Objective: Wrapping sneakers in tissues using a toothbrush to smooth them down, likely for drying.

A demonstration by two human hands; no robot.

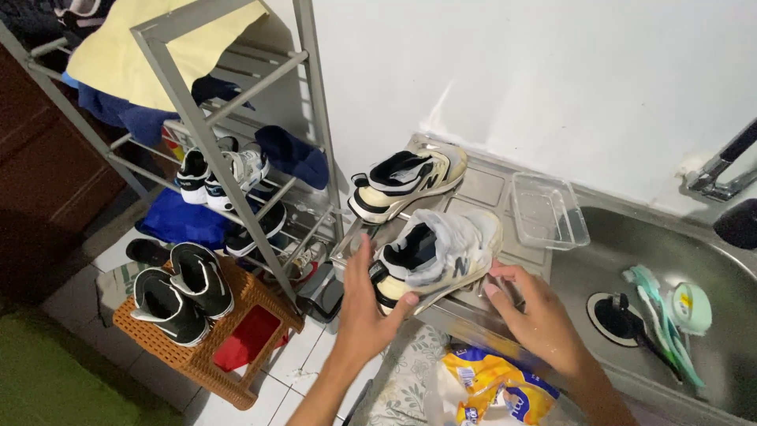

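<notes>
Two cream and black sneakers lie on the steel drainboard (pixel 482 188) beside a sink. The near sneaker (pixel 438 252) has a white sock stuffed in it. My left hand (pixel 365 304) presses against its heel end with fingers spread. My right hand (pixel 536 309) touches the toe side of its sole, fingers curled at the edge. The far sneaker (pixel 404 181) rests untouched behind it, close to the wall.
A clear plastic tub (pixel 550 211) sits by the sink basin (pixel 710 260), which holds a teal brush (pixel 658 312) and a round green container (pixel 691 307). A grey shoe rack (pixel 236 150) with shoes stands left. Black sneakers (pixel 181 290) rest on an orange basket. A yellow packet (pixel 493 385) lies below.
</notes>
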